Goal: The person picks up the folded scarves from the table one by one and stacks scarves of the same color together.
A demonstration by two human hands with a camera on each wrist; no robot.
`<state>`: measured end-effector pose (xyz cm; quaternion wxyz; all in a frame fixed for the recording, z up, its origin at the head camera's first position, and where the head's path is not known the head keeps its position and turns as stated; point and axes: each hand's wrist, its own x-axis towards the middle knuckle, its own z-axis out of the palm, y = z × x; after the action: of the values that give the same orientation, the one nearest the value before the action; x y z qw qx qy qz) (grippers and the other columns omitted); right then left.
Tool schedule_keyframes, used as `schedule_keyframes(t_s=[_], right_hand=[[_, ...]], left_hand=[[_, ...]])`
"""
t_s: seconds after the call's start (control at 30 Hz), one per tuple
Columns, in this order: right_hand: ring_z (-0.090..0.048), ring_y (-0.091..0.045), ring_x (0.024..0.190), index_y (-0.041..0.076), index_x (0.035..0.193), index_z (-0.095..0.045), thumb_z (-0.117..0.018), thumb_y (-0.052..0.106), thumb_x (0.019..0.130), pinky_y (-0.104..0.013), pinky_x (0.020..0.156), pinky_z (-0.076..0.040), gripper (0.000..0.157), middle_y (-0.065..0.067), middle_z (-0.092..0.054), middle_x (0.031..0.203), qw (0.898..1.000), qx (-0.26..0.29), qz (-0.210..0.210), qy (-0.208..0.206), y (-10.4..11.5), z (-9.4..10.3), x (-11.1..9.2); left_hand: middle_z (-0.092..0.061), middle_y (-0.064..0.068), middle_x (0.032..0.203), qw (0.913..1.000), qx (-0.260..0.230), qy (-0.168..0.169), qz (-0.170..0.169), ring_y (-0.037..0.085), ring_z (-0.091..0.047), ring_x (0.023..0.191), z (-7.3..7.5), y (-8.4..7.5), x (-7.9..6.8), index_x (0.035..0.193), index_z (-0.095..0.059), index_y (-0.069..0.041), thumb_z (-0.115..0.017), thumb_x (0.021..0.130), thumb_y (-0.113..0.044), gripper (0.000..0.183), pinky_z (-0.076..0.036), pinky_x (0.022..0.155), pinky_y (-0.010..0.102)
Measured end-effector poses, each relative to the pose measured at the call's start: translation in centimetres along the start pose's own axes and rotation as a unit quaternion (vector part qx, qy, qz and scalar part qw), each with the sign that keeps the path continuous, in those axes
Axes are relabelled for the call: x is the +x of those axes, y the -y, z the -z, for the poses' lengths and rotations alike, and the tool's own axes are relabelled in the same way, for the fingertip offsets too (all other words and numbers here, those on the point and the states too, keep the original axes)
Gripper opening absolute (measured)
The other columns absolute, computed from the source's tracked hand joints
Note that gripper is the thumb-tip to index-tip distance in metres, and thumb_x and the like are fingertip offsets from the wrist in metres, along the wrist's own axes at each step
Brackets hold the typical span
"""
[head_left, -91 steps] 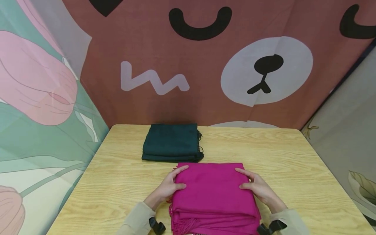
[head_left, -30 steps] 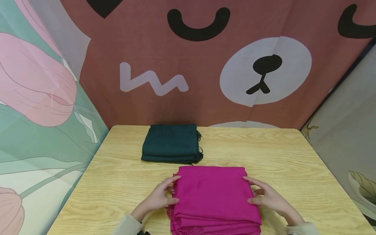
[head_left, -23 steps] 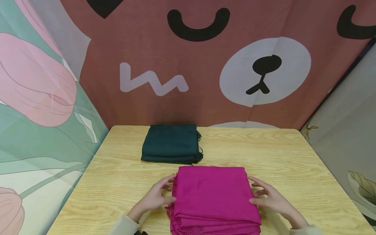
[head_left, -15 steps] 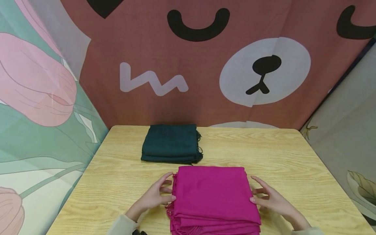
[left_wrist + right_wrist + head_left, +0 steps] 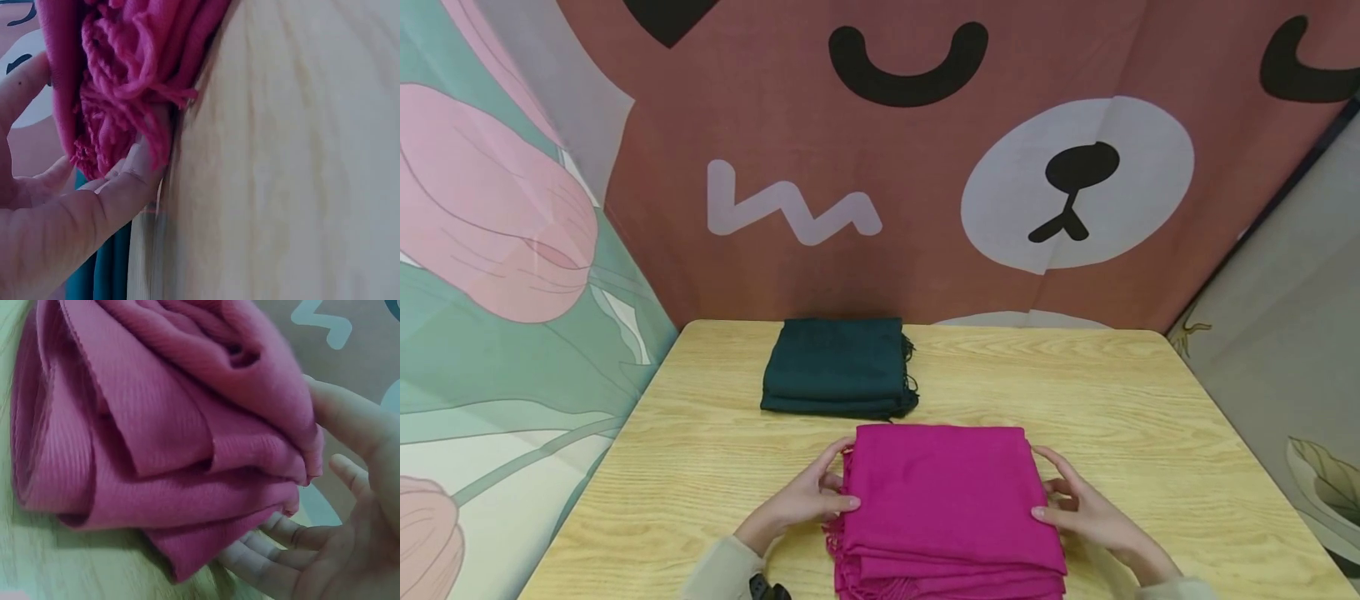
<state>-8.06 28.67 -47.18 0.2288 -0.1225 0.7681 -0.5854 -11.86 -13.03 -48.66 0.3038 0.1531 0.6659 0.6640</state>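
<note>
A folded magenta fringed scarf lies in layers at the near middle of the wooden table. At its left side, my left hand holds the edge, thumb on top. The left wrist view shows the fingers of this hand reaching under the scarf's fringe. My right hand holds the opposite edge, its thumb on the upper face. In the right wrist view, the fingertips of that hand are tucked against the lowest layer of the folded scarf and are partly hidden.
A folded dark green fringed scarf lies behind the magenta one, towards the table's back edge. The wooden table meets a bear-patterned cloth at the back. Printed cloths hang on both sides.
Both hands moved from over the scarf out to its sides and loosened. In the last half second their thumbs came back onto its edges. The scarf shifted slightly nearer, then stayed still.
</note>
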Motion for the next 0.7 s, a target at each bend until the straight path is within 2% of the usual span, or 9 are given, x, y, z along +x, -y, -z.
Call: schedule_keyframes(t_s=[0.17, 0.27, 0.4, 0.53, 0.7], right_hand=[[-0.058, -0.022, 0.093, 0.011, 0.144, 0.0, -0.056, 0.009, 0.09, -0.036, 0.068, -0.051, 0.078, -0.021, -0.045, 0.109, 0.999, 0.002, 0.029, 0.014, 0.1, -0.1, 0.3], [-0.057, -0.025, 0.096, 0.01, 0.144, 0.0, -0.054, 0.007, 0.091, -0.037, 0.072, -0.05, 0.076, -0.026, -0.042, 0.113, 0.999, 0.012, 0.043, 0.031, 0.2, -0.1, 0.6], [-0.05, -0.032, 0.104, 0.011, 0.145, -0.001, -0.052, 0.007, 0.092, -0.04, 0.077, -0.049, 0.074, -0.036, -0.03, 0.124, 0.998, 0.025, 0.041, 0.046, 0.2, -0.2, 0.8], [-0.043, -0.038, 0.112, 0.011, 0.145, -0.003, -0.052, 0.008, 0.092, -0.04, 0.081, -0.046, 0.072, -0.04, -0.016, 0.133, 0.998, 0.033, 0.027, 0.046, 0.1, -0.3, 1.0], [-0.037, -0.032, 0.116, 0.011, 0.146, -0.006, -0.053, 0.009, 0.091, -0.04, 0.083, -0.044, 0.072, -0.039, -0.012, 0.137, 0.998, 0.028, 0.025, 0.045, 0.1, -0.5, 1.3]], left_hand=[[-0.059, 0.02, 0.105, 0.9985, 0.011, 0.034, -0.041, 0.022, -0.063, 0.08, -0.2, 0.1, 0.3, 0.146, -0.007, -0.019, -0.065, 0.083, -0.007, 0.087, -0.05, 0.064, 0.029], [-0.053, 0.021, 0.115, 0.9977, 0.019, 0.036, -0.054, 0.024, -0.06, 0.092, -0.4, 0.0, 0.4, 0.146, -0.008, -0.017, -0.066, 0.083, -0.007, 0.086, -0.05, 0.075, 0.032], [-0.045, 0.02, 0.122, 0.9981, 0.023, 0.026, -0.052, 0.024, -0.056, 0.097, -0.8, -0.4, 0.5, 0.145, -0.013, -0.014, -0.068, 0.081, -0.007, 0.084, -0.049, 0.079, 0.033], [-0.037, 0.02, 0.124, 0.9991, 0.023, 0.0, -0.035, 0.024, -0.049, 0.101, -1.1, -0.7, 0.6, 0.144, -0.017, -0.013, -0.069, 0.079, -0.005, 0.084, -0.049, 0.079, 0.035], [-0.034, 0.019, 0.128, 0.9996, 0.007, -0.028, -0.007, 0.025, -0.044, 0.104, -1.4, -0.7, 0.8, 0.144, -0.021, -0.015, -0.07, 0.077, -0.003, 0.083, -0.047, 0.08, 0.036]])
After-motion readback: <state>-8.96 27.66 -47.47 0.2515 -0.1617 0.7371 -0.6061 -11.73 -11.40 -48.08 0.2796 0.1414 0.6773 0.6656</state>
